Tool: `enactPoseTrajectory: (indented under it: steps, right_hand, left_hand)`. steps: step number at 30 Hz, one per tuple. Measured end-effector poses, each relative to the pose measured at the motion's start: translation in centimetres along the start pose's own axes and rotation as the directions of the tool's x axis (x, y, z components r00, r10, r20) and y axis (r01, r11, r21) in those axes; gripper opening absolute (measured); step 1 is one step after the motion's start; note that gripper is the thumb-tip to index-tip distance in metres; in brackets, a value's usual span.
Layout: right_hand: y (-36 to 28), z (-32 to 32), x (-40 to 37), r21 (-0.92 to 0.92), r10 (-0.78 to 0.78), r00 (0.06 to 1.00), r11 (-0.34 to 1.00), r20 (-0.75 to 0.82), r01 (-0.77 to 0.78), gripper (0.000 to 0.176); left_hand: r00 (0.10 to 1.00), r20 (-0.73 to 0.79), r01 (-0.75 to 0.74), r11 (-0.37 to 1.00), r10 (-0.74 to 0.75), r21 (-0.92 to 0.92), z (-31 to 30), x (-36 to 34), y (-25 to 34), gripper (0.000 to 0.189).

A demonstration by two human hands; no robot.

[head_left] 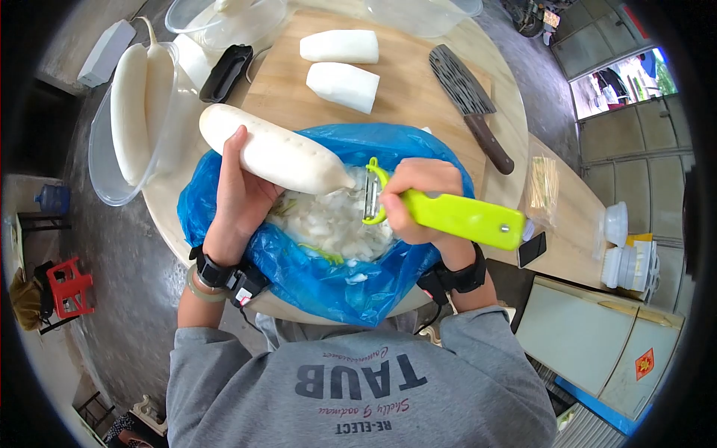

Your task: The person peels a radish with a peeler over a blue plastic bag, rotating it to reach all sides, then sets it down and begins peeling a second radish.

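My left hand (pixel 243 183) is wrapped round a long white daikon radish (pixel 280 154), held aslant with its narrow end toward the right. Close to that end, my right hand (pixel 422 193) grips a lime-green peeler (pixel 463 216), its metal blade right by the radish's tip. Under both hands lies a blue plastic bag (pixel 328 287), opened wide and filled with pale peelings (pixel 336 224) and a few green bits. Beyond the bag, two peeled radish halves (pixel 340 46) rest on a wooden cutting board (pixel 280 86). Right of them lies a cleaver (pixel 463 86) with a dark patterned blade and brown handle.
A clear plastic tub (pixel 112 190) at the left holds long unpeeled radishes (pixel 131 112). Near it lies a black case (pixel 225 73). More clear tubs (pixel 426 15) stand at the back. A phone (pixel 532 250), a bundle of skewers (pixel 543 187) and white containers (pixel 627 265) are on the right.
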State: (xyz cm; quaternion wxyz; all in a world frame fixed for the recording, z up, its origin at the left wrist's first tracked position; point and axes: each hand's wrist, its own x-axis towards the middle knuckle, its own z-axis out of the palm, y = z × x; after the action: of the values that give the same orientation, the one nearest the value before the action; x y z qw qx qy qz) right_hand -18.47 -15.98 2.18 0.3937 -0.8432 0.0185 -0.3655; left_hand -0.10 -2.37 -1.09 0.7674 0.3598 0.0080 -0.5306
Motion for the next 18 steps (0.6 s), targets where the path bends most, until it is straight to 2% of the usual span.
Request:
enactPoseTrajectory:
  steps: [2,5,11,18]
  right_hand:
    - [0.1,0.1,-0.3,0.086,0.029,0.997,0.996,-0.074,-0.023,0.006]
    - [-0.5,0.2,-0.3,0.124,0.125,0.991,0.985,-0.052,-0.118,0.015]
    - [-0.8,1.0,-0.3,0.158,0.166,0.985,0.973,0.039,-0.17,0.033]
    - [-0.7,1.9,-0.6,0.201,0.234,0.97,0.949,0.058,-0.241,0.034]
  left_hand:
    - [1.0,-0.009,-0.004,1.0,0.004,0.004,0.0,0.0,0.0,0.05]
    - [1.0,-0.008,-0.009,1.0,0.009,0.0,0.0,0.0,0.0,0.049]
    - [1.0,0.009,0.011,0.999,-0.012,0.037,-0.6,0.2,-0.1,0.047]
    - [1.0,0.014,0.027,0.999,-0.027,0.042,-0.5,0.0,-0.1,0.045]
